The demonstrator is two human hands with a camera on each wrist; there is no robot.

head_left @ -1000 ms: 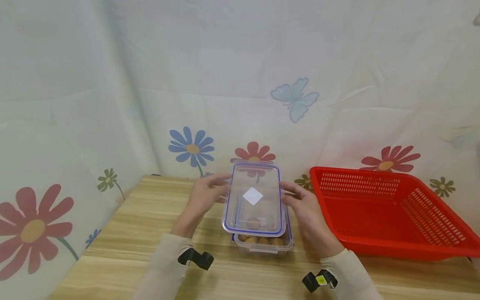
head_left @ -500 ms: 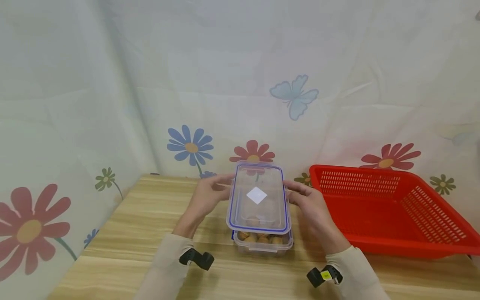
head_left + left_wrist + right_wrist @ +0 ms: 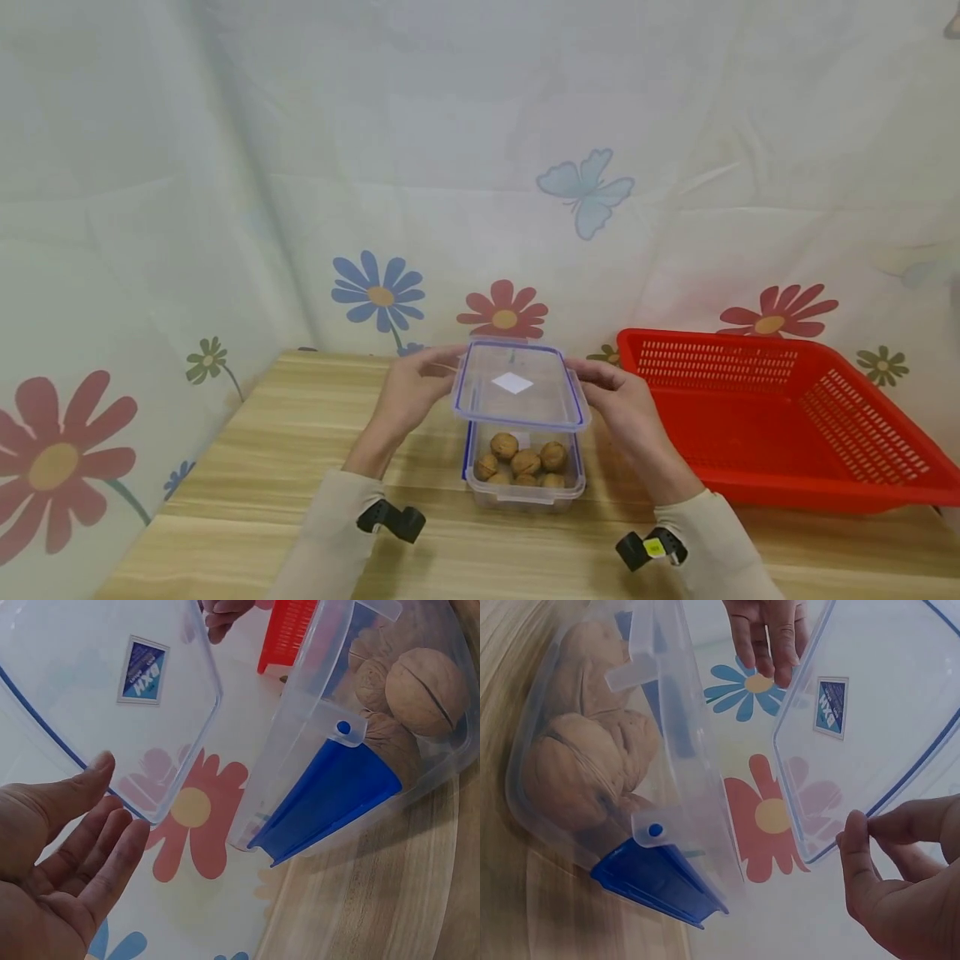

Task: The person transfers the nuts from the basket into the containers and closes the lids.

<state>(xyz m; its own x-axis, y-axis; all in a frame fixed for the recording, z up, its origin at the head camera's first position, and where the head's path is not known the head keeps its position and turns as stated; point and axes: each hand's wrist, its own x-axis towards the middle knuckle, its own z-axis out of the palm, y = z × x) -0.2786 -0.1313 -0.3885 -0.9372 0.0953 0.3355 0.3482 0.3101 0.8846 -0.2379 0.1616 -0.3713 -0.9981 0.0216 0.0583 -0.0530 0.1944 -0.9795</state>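
Between both hands is a clear plastic lid (image 3: 517, 402) with a blue seal and a small label, held above a clear food container (image 3: 525, 502). My left hand (image 3: 411, 392) pinches the lid's left edge with thumb and fingers. On the opposite edge, my right hand (image 3: 618, 408) pinches it the same way, as the right wrist view shows. Several walnuts (image 3: 526, 462) lie inside the container, which stands on the table. A blue side clip (image 3: 330, 799) hangs folded down from the container in the left wrist view, and another blue clip (image 3: 660, 881) shows in the right wrist view.
A red perforated plastic basket (image 3: 780, 487) stands on the right, close to my right hand. The wooden table (image 3: 300, 433) backs onto a flower-printed cloth (image 3: 450, 208). Each wrist wears a black strap with a small camera (image 3: 408, 523).
The lid has tipped flatter and shifted slightly right, its near edge rising away from the container's front. More walnuts are now uncovered. Both hands keep their hold; the right hand moved slightly right.
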